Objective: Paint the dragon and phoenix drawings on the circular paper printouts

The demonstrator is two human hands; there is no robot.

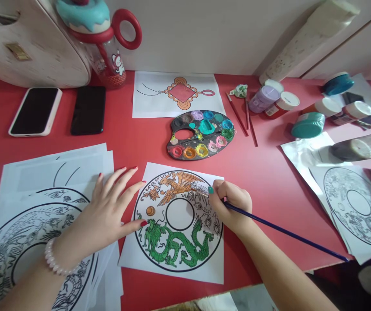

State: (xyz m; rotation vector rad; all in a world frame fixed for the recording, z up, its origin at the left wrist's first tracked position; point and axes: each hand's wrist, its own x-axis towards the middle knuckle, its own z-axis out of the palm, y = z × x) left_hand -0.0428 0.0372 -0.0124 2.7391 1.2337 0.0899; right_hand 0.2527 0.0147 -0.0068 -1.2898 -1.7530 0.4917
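Note:
My right hand [232, 201] is closed around a blue-handled paintbrush [282, 228], its tip touching the phoenix on a printed sheet [213, 270]. That round design has an orange-painted phoenix [177, 183], partly uncoloured on its right side, above a green-painted dragon [179, 244]. My left hand [117, 201] lies spread out, fingers apart, with its fingertips by the sheet's left edge. Under that wrist are several uncoloured printed sheets [108, 162]. Just beyond the sheet being painted sits a black paint palette [201, 134] with wells of many colours.
Behind the palette lies a knot drawing [180, 94]. Brushes [239, 114] and several paint jars [308, 124] stand at the right. Two phones [88, 110], a bottle [103, 52] and a white bag [43, 47] occupy the left back. More printed sheets [356, 207] lie at the right edge.

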